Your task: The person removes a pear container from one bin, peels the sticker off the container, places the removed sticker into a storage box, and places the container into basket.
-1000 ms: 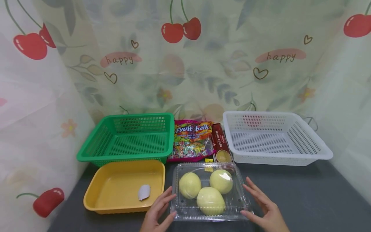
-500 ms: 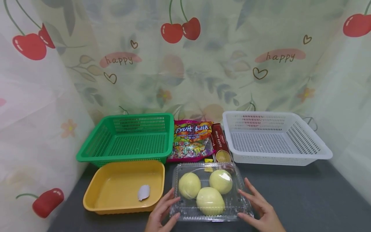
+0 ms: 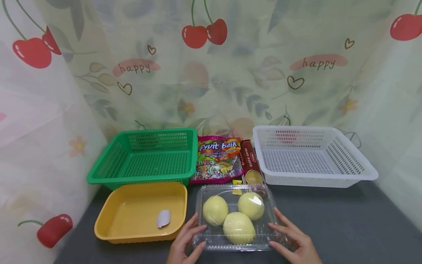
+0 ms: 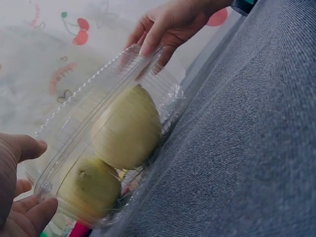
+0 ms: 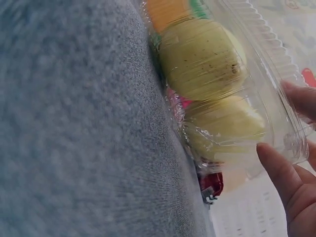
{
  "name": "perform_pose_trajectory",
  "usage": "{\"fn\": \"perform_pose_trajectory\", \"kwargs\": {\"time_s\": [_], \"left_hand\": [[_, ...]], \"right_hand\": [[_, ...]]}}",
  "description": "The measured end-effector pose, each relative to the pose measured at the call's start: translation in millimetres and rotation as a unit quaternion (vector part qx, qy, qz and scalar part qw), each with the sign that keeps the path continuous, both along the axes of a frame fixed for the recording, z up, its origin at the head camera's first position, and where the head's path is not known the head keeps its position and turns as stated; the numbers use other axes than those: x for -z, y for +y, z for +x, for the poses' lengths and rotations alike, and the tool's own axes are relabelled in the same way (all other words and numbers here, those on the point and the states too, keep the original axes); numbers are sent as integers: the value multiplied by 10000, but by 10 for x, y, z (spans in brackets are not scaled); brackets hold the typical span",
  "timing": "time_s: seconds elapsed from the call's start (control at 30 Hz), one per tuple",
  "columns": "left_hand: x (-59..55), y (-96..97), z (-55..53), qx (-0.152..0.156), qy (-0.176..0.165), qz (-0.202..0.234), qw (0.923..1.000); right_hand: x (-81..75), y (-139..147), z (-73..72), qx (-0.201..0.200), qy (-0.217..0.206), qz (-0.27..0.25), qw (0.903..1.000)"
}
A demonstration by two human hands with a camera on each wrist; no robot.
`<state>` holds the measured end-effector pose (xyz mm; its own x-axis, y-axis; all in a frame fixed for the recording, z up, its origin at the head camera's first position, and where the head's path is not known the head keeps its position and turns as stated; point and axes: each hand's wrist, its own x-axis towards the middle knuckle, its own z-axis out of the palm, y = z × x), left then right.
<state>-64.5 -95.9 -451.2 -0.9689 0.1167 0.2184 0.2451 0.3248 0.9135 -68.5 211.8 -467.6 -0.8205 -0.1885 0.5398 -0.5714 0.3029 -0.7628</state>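
A clear plastic clamshell box [image 3: 263, 236] lies on the dark table at the front centre. Inside it are three pale yellow, pear-like round fruits [image 3: 239, 228], speckled brown in the right wrist view [image 5: 205, 59]. My left hand [image 3: 186, 240] holds the box's left side near the front corner, thumb toward the front. At the opposite side my right hand [image 3: 296, 240] holds it likewise, its fingers at the lid edge. Thumb and fingers of the left hand [image 4: 19, 187] span the box's rim in the left wrist view. The palms are partly hidden.
A yellow tray [image 3: 112, 216] with a small whitish piece [image 3: 163, 219] stands left. Behind it sits a green basket [image 3: 158, 179]. A candy bag [image 3: 219, 159] and a dark red pack [image 3: 252, 161] lie behind the box. A white basket [image 3: 313, 178] stands back right.
Both hands have moved inward onto the box's sides, the left to the right and the right to the left. The box and the fruits stay in place.
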Motion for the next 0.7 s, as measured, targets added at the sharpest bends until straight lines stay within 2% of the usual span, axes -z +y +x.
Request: {"fn": "perform_pose_trajectory", "kwargs": {"time_s": [0.13,0.33,0.4,0.6,0.7], "left_hand": [[31,14,-12,-93,240,-124,9996],[48,29,-25,-187,638,-720,9952],[62,36,-27,-235,820,-782,9933],[118,41,-52,-289,1492,-614,9865],[116,37,-53,-286,1640,-524,9847]], "right_hand": [[-34,-23,17,170,-41,78,9998],[-72,-83,40,831,-358,313,9954],[-71,-88,45,833,-290,332,9956],[-72,-74,48,578,146,403,9974],[-81,-85,55,615,196,438,9970]]}}
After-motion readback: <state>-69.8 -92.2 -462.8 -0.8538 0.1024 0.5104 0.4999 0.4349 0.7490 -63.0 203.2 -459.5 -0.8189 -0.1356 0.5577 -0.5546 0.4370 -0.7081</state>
